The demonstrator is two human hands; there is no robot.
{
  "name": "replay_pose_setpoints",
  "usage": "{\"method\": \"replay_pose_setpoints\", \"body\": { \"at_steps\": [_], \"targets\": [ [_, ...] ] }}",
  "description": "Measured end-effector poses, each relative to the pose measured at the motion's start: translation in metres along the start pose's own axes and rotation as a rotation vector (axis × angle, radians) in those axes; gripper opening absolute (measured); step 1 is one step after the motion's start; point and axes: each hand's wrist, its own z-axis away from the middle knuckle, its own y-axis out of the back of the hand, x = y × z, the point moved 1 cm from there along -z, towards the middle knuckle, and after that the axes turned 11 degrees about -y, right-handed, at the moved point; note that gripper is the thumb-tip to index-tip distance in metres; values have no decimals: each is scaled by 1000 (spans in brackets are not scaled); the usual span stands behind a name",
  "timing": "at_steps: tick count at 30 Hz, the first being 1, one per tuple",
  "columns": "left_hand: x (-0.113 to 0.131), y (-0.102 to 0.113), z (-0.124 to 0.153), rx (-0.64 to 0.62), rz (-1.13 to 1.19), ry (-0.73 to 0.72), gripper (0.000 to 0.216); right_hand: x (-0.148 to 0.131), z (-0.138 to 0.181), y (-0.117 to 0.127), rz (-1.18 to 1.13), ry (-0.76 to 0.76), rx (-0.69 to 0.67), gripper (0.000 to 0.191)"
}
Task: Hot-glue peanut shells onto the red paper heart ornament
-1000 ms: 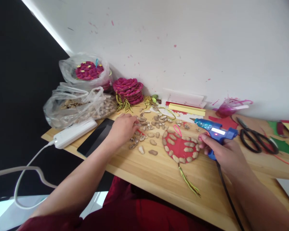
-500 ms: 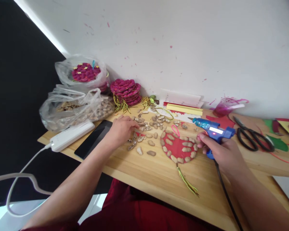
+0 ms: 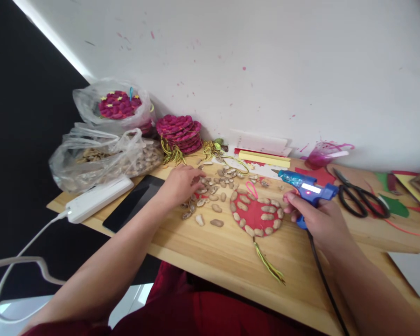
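Observation:
My right hand [image 3: 322,219] is wrapped round a blue hot glue gun [image 3: 310,186], its nozzle pointing left and a small red light showing on its side. Left of it lies a round red disc [image 3: 254,213], edged with peanut shells and with short rows of shells inside. The disc has a pink loop [image 3: 252,188] at the top and a yellow-green tassel [image 3: 269,263] at the bottom. My left hand [image 3: 184,184] reaches over a scatter of loose peanut shells [image 3: 213,189], fingers bent and slightly apart at the pile's left side. Its thumb is hidden, and nothing shows in its grasp.
Plastic bags [image 3: 105,156] of shells and purple discs stand at the left, beside a stack of purple discs [image 3: 180,133]. A white power strip [image 3: 98,198] and black phone [image 3: 133,200] lie in front. Black scissors [image 3: 360,196] and a purple-stained cup [image 3: 320,154] are at the right.
The view has shifted slightly, so most things sit a little further left. My left hand has moved slightly over the shells; my right hand keeps its hold on the glue gun.

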Motion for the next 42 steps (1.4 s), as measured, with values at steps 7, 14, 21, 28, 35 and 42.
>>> {"method": "replay_pose_setpoints", "body": {
  "at_steps": [7, 14, 21, 28, 35, 42],
  "targets": [
    [0, 4, 5, 40, 113, 69, 19, 4, -2, 2, 14, 3, -25, 25],
    [-5, 13, 13, 37, 117, 51, 24, 1, -1, -1, 9, -20, 1, 26],
    [-24, 40, 19, 133, -29, 353, 37, 7, -5, 5, 34, 11, -11, 29],
    [-32, 28, 20, 252, 50, 265, 38, 9, -7, 6, 18, -5, -20, 26],
    [-34, 19, 21, 180, 32, 272, 43, 8, -7, 6, 12, -6, -21, 27],
    [-29, 15, 20, 138, 211, 213, 37, 14, -11, 7, 7, 30, -9, 35]
  ]
}}
